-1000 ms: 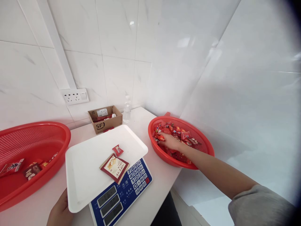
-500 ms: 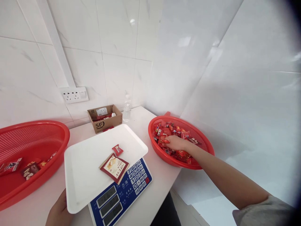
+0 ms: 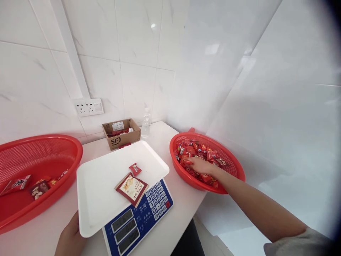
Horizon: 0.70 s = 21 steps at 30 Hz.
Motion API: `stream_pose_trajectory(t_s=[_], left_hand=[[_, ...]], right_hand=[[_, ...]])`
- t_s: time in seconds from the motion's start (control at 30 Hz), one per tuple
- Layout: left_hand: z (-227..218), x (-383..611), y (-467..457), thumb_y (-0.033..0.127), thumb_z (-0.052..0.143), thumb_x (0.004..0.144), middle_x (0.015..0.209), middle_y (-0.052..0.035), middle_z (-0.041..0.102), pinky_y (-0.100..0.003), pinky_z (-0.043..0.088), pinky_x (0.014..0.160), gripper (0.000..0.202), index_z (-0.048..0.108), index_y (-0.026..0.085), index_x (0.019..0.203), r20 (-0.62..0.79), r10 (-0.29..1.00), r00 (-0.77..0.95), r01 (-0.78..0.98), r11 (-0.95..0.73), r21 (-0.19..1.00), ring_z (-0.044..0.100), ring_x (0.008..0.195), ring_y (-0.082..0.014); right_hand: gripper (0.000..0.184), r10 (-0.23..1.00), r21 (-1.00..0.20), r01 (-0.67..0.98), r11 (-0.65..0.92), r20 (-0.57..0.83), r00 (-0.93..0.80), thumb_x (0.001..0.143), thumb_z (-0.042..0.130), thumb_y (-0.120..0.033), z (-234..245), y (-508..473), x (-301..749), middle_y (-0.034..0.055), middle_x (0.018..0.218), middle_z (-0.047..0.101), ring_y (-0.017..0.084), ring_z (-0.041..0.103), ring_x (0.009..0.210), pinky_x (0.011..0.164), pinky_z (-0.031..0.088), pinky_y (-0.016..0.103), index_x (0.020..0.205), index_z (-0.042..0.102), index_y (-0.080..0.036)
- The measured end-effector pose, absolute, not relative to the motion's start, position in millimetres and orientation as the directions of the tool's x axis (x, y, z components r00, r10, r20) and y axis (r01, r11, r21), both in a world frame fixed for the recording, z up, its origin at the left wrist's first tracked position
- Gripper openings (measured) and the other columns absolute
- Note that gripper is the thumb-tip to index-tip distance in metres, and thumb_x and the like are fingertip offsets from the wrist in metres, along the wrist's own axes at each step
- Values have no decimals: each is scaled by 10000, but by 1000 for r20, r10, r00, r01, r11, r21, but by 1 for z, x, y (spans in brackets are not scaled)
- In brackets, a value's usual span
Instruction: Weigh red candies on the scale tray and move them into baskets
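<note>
My right hand (image 3: 199, 165) reaches into the right red basket (image 3: 238, 170), its fingers closed on a red-wrapped candy (image 3: 184, 160) among several other red-wrapped candies (image 3: 211, 154). At the lower left, my left hand (image 3: 71, 234) is by the near left corner of a white tray (image 3: 98, 188); the tray hides its fingers. The tray sits tilted on a blue-fronted digital scale (image 3: 141, 222). On its right part lie a small red candy (image 3: 135, 169) and a larger maroon and cream snack packet (image 3: 132, 189), which overhangs the tray's edge.
Another red basket (image 3: 76, 156) on the left holds a few packets. Behind the tray stand an open cardboard box (image 3: 125, 139) with red packets inside and a clear plastic bottle (image 3: 146, 124). A wall socket (image 3: 88, 107) is above the white table (image 3: 183, 209). Walls close in behind and at right.
My right hand has shifted slightly within the candies. The view has turned slightly left, so everything sits a little further right. The tray and its two packets look unmoved.
</note>
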State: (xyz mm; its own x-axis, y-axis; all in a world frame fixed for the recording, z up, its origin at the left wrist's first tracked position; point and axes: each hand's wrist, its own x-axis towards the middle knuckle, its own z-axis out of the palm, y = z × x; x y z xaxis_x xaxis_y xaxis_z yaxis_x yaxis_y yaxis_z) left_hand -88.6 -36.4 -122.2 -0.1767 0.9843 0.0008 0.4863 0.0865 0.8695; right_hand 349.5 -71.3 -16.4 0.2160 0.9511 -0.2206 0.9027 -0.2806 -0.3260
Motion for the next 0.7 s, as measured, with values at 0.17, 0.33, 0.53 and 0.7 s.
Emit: stream_pose_trajectory(t_s=[0.17, 0.33, 0.53, 0.7], left_hand=[[-109, -94, -37, 349, 566, 562, 1067, -15, 679, -384, 495, 852, 497, 639, 223, 1037, -53, 995, -80, 445, 83, 892, 539, 1101, -352], [-104, -95, -38, 332, 569, 590, 1105, -29, 663, -351, 519, 796, 495, 627, 211, 1066, -60, 997, -51, 451, 77, 889, 560, 1082, -333], [-92, -91, -43, 299, 545, 626, 1116, -28, 657, -338, 513, 802, 492, 614, 211, 1106, -66, 998, -19, 462, 67, 884, 568, 1077, -309], [-91, -90, -44, 296, 525, 650, 1126, -25, 652, -334, 509, 808, 500, 588, 198, 1136, -42, 999, 13, 420, 32, 907, 560, 1090, -298]], right_hand=[[172, 912, -361, 893, -270, 203, 358, 846, 371, -219, 24, -71, 330, 78, 920, 635, 226, 578, 837, 730, 411, 318, 869, 541, -205], [208, 937, -627, 779, 27, 288, 199, 864, 417, -349, 47, -64, 269, 28, 916, 648, 197, 587, 856, 751, 433, 299, 925, 567, -218], [245, 986, -618, 768, 167, 102, -133, 832, 468, -256, 17, -32, 213, 18, 1009, 652, 180, 592, 925, 813, 429, 302, 1038, 600, -242], [293, 977, -453, 873, 180, 183, -107, 823, 447, -178, 9, -6, 200, 56, 1036, 621, 200, 586, 940, 824, 418, 320, 1046, 629, -232]])
